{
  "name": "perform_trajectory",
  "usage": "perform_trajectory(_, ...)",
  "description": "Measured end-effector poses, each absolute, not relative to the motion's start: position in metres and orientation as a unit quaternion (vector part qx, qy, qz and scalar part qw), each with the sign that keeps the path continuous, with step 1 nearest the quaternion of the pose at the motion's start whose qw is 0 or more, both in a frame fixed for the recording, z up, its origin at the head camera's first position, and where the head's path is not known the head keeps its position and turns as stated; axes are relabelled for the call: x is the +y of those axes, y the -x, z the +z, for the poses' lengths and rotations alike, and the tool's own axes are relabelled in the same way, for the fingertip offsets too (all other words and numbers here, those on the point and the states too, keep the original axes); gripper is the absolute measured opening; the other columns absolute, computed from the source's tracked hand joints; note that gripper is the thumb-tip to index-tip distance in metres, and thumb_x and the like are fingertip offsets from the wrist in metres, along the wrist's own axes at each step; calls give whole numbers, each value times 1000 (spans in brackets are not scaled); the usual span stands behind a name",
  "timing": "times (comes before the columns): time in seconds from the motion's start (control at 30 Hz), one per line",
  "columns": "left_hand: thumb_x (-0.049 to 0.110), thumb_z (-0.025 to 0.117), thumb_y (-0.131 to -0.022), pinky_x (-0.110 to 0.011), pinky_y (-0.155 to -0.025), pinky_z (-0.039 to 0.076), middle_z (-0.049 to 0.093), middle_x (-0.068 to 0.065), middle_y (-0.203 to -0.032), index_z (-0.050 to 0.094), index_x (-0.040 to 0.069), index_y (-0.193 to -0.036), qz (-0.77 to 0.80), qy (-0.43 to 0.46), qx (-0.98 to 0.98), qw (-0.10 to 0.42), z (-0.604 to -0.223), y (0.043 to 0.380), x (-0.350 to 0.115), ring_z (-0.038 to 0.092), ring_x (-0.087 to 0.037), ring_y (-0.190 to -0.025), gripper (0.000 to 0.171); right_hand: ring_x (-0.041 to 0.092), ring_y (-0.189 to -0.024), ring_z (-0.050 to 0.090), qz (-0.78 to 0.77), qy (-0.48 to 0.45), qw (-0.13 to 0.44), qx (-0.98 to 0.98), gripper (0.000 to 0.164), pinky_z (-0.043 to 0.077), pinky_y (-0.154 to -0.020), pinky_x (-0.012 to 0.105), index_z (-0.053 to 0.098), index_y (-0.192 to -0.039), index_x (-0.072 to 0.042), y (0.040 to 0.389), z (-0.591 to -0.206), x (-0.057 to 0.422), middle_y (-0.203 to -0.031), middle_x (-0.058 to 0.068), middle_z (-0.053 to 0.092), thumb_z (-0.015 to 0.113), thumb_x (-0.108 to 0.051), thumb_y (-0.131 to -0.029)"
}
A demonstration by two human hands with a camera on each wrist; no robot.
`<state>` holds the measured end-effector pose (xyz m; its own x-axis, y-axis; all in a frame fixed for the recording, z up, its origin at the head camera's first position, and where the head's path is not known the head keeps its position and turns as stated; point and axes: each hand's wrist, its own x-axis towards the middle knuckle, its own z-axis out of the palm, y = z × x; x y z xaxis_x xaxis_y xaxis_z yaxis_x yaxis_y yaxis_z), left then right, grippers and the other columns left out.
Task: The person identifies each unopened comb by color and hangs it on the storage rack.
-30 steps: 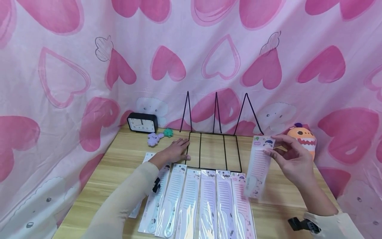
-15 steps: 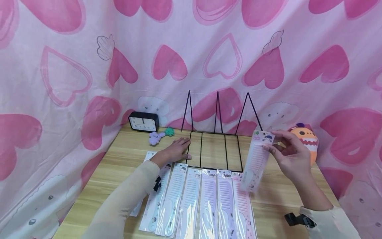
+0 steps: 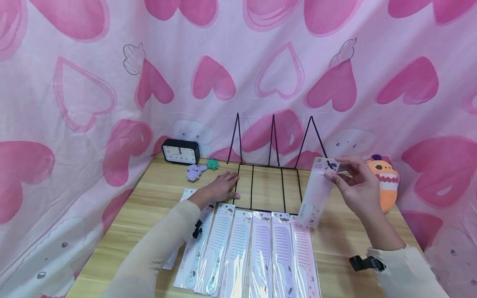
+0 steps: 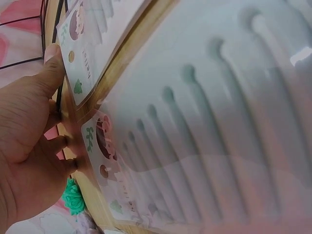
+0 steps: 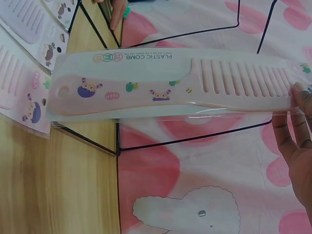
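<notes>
Centrally, a black wire rack (image 3: pixel 252 186) lies with its base on the wood-grain counter (image 3: pixel 346 252) and raises three pointed prongs at the rear. The right hand (image 3: pixel 357 182) pinches the upper right edge of a packaged pink plastic comb (image 3: pixel 316 192) between thumb and fingers, holding it tilted above the counter at the rack's right side. In the head view, the tip of the right prong (image 3: pixel 320 140) overlaps the package's header card; whether it passes through the hanging hole cannot be told. The package's lower end overlaps the top of another pink comb (image 3: pixel 303 252) in the row below. The left hand (image 3: pixel 222 187) grasps nothing visible; its fingers extend loosely at the rack's left wire.

Side by side before the rack lie further packaged combs, ranging from light blue (image 3: pixel 213 252) on the left through purple (image 3: pixel 282 252) to pink on the right; the left forearm partly hides the leftmost ones. At the rear left stand a black alarm clock (image 3: pixel 180 152), a small purple toy (image 3: pixel 193 173) and a green ornament (image 3: pixel 212 164); at the rear right, an orange plush (image 3: pixel 388 194). Behind hangs a heart-printed pink curtain (image 3: pixel 242 54).
</notes>
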<state>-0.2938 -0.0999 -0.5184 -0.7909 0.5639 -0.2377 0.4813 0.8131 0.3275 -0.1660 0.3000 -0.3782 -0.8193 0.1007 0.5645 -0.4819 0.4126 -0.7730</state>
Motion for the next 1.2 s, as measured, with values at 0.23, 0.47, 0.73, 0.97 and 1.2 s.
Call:
perform_trajectory(0.23,57,57,-112,-59,-142,13,15,-12,-187,21,9,-177,123,-282,937,165,-519,295,-101,8,-40,-174,89,6,-104,70,536,-98,269,-794,55,59,-93,9,63,-142,4,185,-378,298,-117,-13,68,74,23,-92)
perform_trajectory(0.47,55,58,-112,-59,-142,12,14,-13,-187,20,8,-177,130,-280,935,172,-517,294,-100,7,-41,-174,88,8,-100,69,551,-104,287,-777,49,64,-79,14,64,-138,6,211,-379,295,-111,-10,65,72,23,-93)
perform_trajectory(0.73,54,58,-112,-60,-142,15,16,-15,-187,22,6,-177,125,-285,936,165,-518,294,-101,10,-43,-174,88,5,-101,68,523,-106,299,-791,47,59,-87,7,63,-139,3,231,-378,292,-111,-13,61,76,15,-95)
perform_trajectory(0.97,54,59,-112,-61,-142,15,16,-14,-187,22,7,-177,120,-282,938,164,-516,295,-100,10,-42,-174,88,3,-97,67,523,-144,311,-780,45,57,-78,5,61,-136,10,252,-377,293,-108,-7,61,76,17,-94)
perform_trajectory(1.2,53,58,-112,-60,-142,15,16,-15,-187,22,6,-177,115,-284,937,167,-517,295,-100,10,-42,-174,87,0,-96,64,505,-127,309,-796,46,54,-74,3,63,-137,6,262,-374,293,-108,-5,61,78,13,-94)
